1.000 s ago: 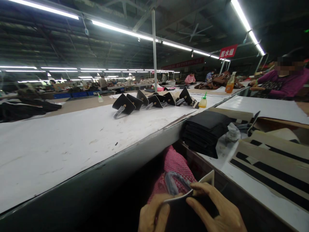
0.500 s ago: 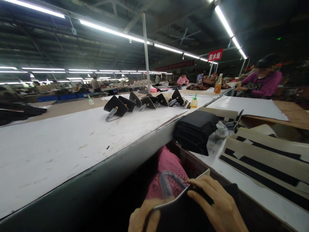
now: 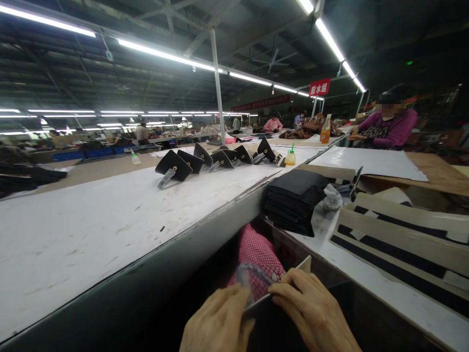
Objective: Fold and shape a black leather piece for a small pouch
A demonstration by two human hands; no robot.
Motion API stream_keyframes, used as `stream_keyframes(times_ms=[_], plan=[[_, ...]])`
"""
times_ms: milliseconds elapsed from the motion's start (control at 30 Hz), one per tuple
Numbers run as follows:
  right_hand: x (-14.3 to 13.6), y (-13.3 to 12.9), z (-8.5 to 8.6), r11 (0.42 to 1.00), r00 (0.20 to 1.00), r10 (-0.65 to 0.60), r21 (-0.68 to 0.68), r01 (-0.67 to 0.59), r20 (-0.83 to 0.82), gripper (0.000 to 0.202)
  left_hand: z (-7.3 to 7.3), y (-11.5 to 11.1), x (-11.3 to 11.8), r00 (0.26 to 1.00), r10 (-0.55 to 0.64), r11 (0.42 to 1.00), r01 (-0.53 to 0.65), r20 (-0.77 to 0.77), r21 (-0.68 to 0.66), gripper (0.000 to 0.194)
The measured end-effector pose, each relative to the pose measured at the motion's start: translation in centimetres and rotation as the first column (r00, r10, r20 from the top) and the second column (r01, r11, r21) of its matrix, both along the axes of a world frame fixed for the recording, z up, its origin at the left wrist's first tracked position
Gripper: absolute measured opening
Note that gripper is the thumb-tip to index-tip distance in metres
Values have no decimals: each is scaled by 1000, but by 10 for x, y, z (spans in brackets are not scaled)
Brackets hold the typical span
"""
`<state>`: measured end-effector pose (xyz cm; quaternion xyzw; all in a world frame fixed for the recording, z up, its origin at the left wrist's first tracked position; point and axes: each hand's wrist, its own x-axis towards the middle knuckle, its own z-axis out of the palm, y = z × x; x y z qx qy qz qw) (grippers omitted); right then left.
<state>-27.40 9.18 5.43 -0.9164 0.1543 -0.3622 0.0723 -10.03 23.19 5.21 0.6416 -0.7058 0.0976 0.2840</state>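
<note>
My left hand (image 3: 218, 323) and my right hand (image 3: 312, 313) meet at the bottom edge, low in the gap between two tables. Together they pinch a flat black piece with a pale edge (image 3: 278, 293), whose corner sticks up past my right fingers. A crumpled clear plastic wrap (image 3: 248, 279) lies just beyond my left fingertips, on red checked cloth (image 3: 256, 252). Most of the black piece is hidden under my hands.
A long white belt table (image 3: 91, 230) runs left, with folded black flaps (image 3: 205, 159) standing on it. A stack of black pieces (image 3: 293, 198) and boards with black strips (image 3: 399, 244) lie on the right table. A yellow glue bottle (image 3: 290, 156) stands behind. A person in purple (image 3: 388, 128) works at far right.
My hands have drawn closer together over the black piece, the left one rising onto its top edge. The view has shifted slightly to the right.
</note>
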Motion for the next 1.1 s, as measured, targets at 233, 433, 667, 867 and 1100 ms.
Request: stream_keyframes(times_ms=[233,433,667,867,1100], plan=[[-7,0,0,998,996,20,-51,-24,-90,25,11,-43,-51,955,273,914,-296,119,278,46],[-48,-26,8,965,983,-154,-198,171,97,21,20,-32,-12,935,229,933,-132,-271,335,30],[-63,-42,-5,885,901,-310,438,157,303,22,29,-14,13,907,-5,982,84,-421,169,22],[-57,-52,-18,587,883,-346,807,-60,318,26,36,-7,17,937,-117,984,155,-329,92,20],[-65,-50,-21,400,821,-425,893,-208,381,28,47,0,9,920,-230,971,238,-317,-13,19]])
